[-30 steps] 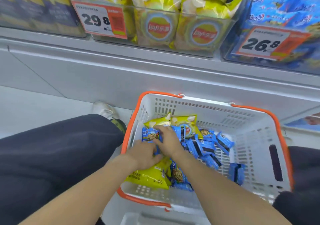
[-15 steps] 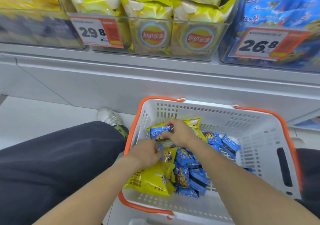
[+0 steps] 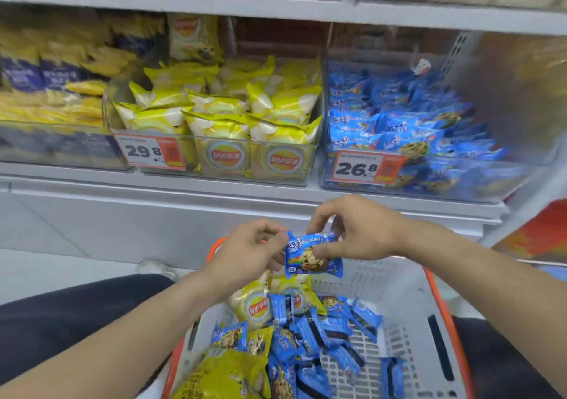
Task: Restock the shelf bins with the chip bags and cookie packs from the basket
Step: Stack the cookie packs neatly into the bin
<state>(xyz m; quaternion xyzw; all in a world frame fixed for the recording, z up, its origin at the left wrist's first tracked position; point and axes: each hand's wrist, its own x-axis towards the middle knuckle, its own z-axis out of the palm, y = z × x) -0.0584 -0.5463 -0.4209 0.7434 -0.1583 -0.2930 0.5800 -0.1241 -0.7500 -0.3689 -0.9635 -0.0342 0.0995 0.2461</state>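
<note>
I hold one blue cookie pack [image 3: 313, 256] above the far rim of the basket [image 3: 408, 322], just below the shelf's front edge. My right hand [image 3: 359, 230] pinches it, thumb under its lower edge and fingers curled over its top right corner. My left hand [image 3: 250, 250] touches the pack's left end with its fingertips, fingers bent; whether it truly grips I cannot tell.

The cookie bin [image 3: 429, 181] sits at the right end of the shelf, behind the 26.8 price tag [image 3: 365, 168], already heaped with the same blue packs. The chip bin [image 3: 233, 171] stands beside it on the left.

To do this well, I judge I should let the left hand go, carry the pack up and right with the right hand alone, clear the bin's clear front wall, and lay it flat on the heap toward the back so it does not slide off. Many packs and chip bags [image 3: 254, 305] remain in the basket.
</note>
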